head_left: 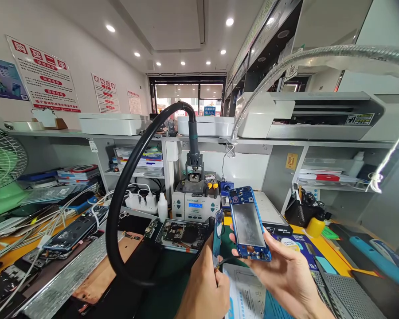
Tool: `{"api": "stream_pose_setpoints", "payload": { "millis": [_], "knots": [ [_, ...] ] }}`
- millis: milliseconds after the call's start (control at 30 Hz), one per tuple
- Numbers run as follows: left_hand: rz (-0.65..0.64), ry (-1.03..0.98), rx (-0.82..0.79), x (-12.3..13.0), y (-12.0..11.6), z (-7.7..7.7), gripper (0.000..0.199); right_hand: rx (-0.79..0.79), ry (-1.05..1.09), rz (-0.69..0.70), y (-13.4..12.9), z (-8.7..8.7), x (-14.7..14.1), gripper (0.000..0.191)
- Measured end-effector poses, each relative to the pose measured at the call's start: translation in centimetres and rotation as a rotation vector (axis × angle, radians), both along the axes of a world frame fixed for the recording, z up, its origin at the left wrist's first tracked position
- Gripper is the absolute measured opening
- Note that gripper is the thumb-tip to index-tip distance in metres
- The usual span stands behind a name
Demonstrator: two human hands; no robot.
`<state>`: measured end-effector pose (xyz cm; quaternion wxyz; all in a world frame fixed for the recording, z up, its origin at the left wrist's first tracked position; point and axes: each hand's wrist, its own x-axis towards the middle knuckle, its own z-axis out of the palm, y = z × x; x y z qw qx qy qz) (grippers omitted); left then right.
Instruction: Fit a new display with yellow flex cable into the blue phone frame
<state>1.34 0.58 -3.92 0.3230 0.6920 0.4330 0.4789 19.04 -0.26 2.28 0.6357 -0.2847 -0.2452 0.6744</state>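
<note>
My right hand (286,270) grips a blue phone frame (249,223) by its lower edge, fingers behind and thumb at the side. The frame is tilted up and turned towards me, with a bare grey plate in its middle and circuit parts at both ends. Just left of it, my left hand (204,279) is closed on a thin blue phone panel (217,241), seen almost edge-on. The panel and the frame are close together, apart at the top. Whether they touch lower down is hidden. Below the hands lies a blue-and-white printed sheet (244,292).
A thick black hose (111,212) arches up to a hot-air nozzle over the rework station (194,204). An opened device (182,235) lies before it. Phone parts and white cables crowd the left; a yellow bottle (315,226) and black holder (302,208) stand right.
</note>
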Motion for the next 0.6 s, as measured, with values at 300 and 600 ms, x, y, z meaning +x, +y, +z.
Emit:
{"api": "stream_pose_setpoints", "payload": {
  "millis": [300,600],
  "knots": [
    [0.026,0.119,-0.015,0.11,-0.22,-0.21,0.085,0.076,-0.128,0.094,-0.55,-0.35,0.09,0.043],
    [0.014,0.157,-0.008,0.27,-0.12,-0.25,0.080,0.083,-0.167,0.088,-0.93,0.10,-0.39,0.046]
  ]
}}
